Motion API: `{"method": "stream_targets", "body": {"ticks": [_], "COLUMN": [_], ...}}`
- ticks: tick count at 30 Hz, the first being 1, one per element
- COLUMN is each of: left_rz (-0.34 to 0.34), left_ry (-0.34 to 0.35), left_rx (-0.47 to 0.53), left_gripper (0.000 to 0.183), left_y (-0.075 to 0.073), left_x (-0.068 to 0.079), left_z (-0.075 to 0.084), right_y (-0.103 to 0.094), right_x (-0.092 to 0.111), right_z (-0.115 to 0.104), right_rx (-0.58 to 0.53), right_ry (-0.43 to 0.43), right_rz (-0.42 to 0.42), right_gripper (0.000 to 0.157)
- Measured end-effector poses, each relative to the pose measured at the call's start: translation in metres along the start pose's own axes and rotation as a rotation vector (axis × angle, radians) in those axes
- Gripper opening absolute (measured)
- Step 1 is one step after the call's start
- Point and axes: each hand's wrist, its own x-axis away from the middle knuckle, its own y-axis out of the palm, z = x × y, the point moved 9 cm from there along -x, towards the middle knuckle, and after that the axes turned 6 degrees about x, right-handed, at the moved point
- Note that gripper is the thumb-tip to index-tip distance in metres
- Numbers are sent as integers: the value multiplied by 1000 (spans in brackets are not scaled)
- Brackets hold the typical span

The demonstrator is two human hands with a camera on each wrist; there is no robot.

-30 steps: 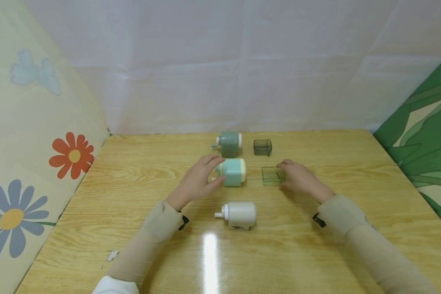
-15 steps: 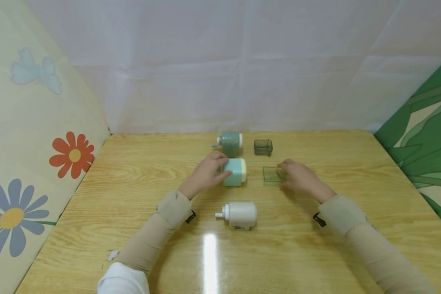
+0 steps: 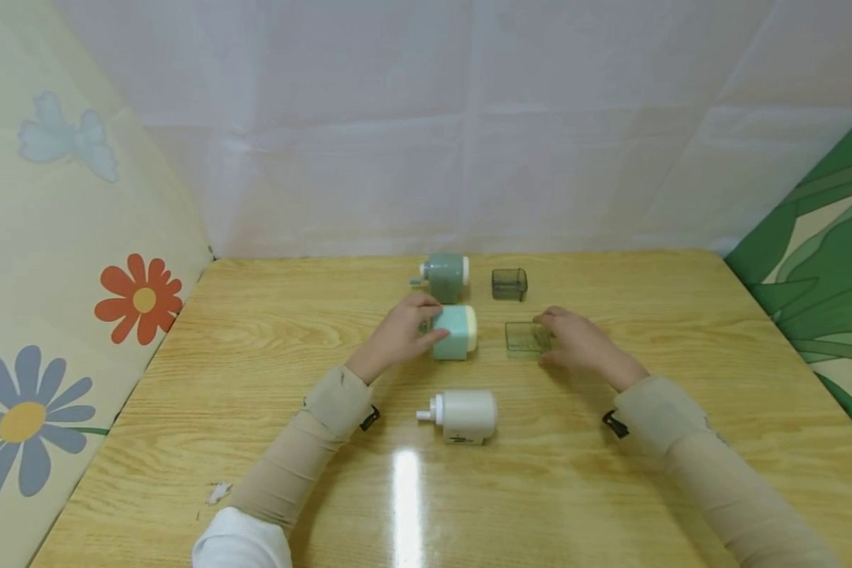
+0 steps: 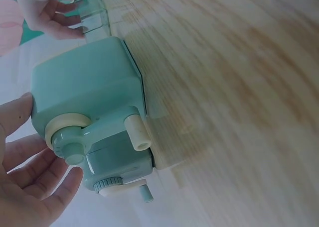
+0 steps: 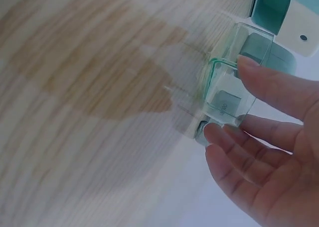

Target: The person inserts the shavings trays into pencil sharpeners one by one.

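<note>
My left hand [image 3: 402, 338] holds the light teal crank pencil sharpener [image 3: 451, 331] from its crank side, thumb on the near side and fingers on the far side. In the left wrist view, the sharpener's cream-tipped crank [image 4: 135, 132] points toward the camera. Across a small gap to the right, my right hand [image 3: 578, 347] pinches a clear green shavings drawer [image 3: 521, 338] by its right end. The right wrist view shows thumb and fingers on either side of the drawer [image 5: 227, 95]. Facing it is the sharpener's open drawer slot [image 5: 271, 10].
Behind the teal sharpener stands a dark green one [image 3: 445, 276], with a smoky drawer [image 3: 509, 285] to its right. A cream sharpener [image 3: 468, 416] lies nearer, its crank toward the left. A whitish patch [image 3: 218, 494] marks the wooden table [image 3: 539, 497] at front left.
My left hand has moved right and closed around the teal sharpener, which stays almost in place. My right hand has kept its hold on the clear drawer, hardly moving.
</note>
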Motion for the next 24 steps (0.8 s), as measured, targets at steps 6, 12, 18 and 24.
{"method": "stream_targets", "body": {"ticks": [6,12,18,24], "left_rz": [12,18,3,-1], "left_ry": [17,30,21,15], "left_rx": [-2,-11,-5,4], "left_gripper": [39,39,39,39], "left_y": [0,0,1,1], "left_x": [1,1,0,1], "left_z": [-1,0,-1,-2], "right_y": [1,1,1,3], "right_x": [-2,-4,-8,-12], "right_z": [-3,-7,-12,-16], "right_rx": [-30,-54,-77,-70], "right_ry": [-3,-16,-29,-45], "right_rz": [5,6,9,6], "right_gripper": [61,61,59,59]}}
